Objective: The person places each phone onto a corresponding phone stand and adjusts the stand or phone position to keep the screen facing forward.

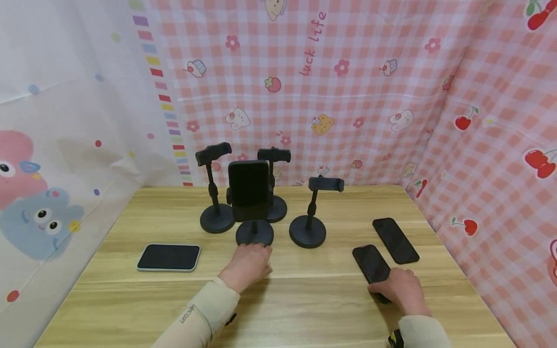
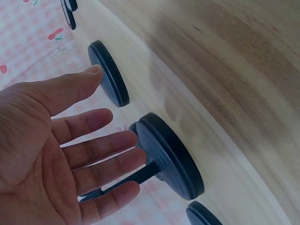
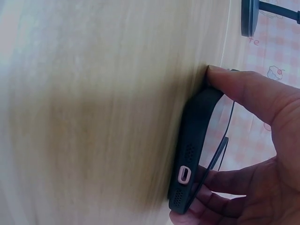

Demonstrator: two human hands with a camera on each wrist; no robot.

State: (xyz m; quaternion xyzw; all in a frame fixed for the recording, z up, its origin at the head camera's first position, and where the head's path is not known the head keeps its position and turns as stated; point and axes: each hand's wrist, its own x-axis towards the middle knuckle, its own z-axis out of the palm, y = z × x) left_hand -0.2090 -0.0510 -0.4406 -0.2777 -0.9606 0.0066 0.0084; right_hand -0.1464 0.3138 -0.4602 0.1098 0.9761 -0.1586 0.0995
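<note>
My right hand (image 1: 403, 288) grips a black smartphone (image 1: 371, 263) across its near end, thumb on one long edge and fingers on the other. In the right wrist view that phone (image 3: 190, 154) shows its charging port, with its lower end close to the tabletop. My left hand (image 1: 249, 265) is at the base of the front phone stand (image 1: 255, 234), which carries an upright phone (image 1: 249, 191). The left wrist view shows loosely extended fingers (image 2: 105, 152) beside the round stand base (image 2: 173, 154); whether they touch it I cannot tell.
Two more black stands (image 1: 217, 217) (image 1: 274, 155) stand behind, and another stand (image 1: 308, 232) is to the right. A white-edged phone (image 1: 168, 257) lies at left. Another black phone (image 1: 395, 240) lies at right on the wooden table (image 1: 304, 309). Patterned cloth (image 1: 348, 96) hangs behind.
</note>
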